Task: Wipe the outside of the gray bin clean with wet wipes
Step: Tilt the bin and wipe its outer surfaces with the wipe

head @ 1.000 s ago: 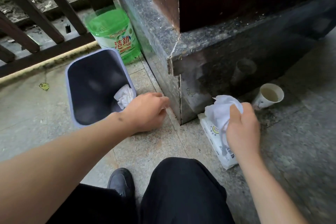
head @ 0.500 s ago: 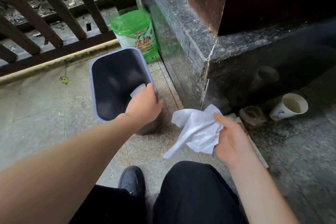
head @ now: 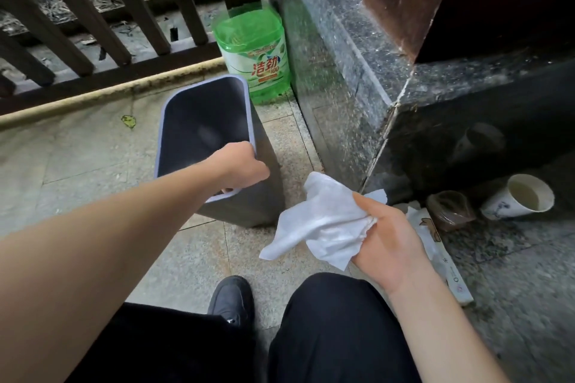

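Standing on the granite floor tiles (head: 193, 261) just in front of my knees, the gray bin (head: 249, 196) has its open mouth facing up toward me and its near right wall bare, which I judge is the face I mean to wipe first; I keep it there, clear of the polished stone plinth (head: 339, 78), so a hand can pass along its side; my left hand (head: 238, 166) is curled over the near right corner of the rim, fingers hooked inside and thumb outside, gripping the bin so it will not slide or tip when I press on it; my right hand (head: 389, 242) pinches a wet wipe (head: 323, 221) between thumb and fingers, the sheet hanging loose and partly unfolded, near the bin's wall but not touching it; I hold it spread like this so a broad damp face meets the plastic; the wiping, as far as I can judge, has not yet begun on this side; behind my right wrist the wipes pack (head: 435, 246) lies flat on the floor, within reach for a fresh sheet; past it a paper cup (head: 519, 199) leans by the plinth with a small brown container (head: 451, 208) beside it; a green detergent bottle (head: 255, 50) stands behind the bin against the wooden railing (head: 93, 25).
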